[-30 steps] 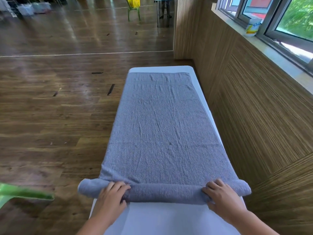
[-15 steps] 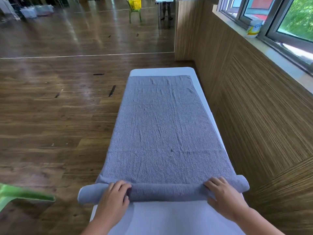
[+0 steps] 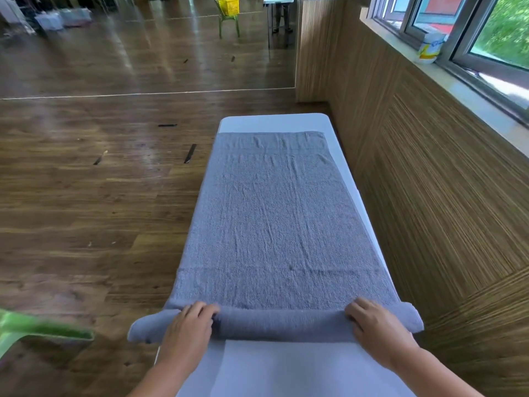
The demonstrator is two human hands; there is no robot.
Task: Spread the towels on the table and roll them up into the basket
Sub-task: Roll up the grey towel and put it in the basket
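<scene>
A grey towel (image 3: 274,219) lies spread lengthwise on the long white table (image 3: 274,121). Its near end is wound into a roll (image 3: 280,322) that runs across the table and sticks out past both side edges. My left hand (image 3: 189,328) presses on the roll's left part, fingers curled over its top. Over the right part lies my right hand (image 3: 375,328), held the same way. A yellow basket (image 3: 229,4) sits on a green chair far back in the room.
A wood-panelled wall (image 3: 429,196) runs close along the table's right side, with a window sill and a white container (image 3: 429,48) above. Wooden floor lies to the left. A green plastic edge (image 3: 43,330) juts in at the lower left.
Both hands have pushed the roll a little farther away along the table. The roll is slightly thicker and more white table shows in front of it.
</scene>
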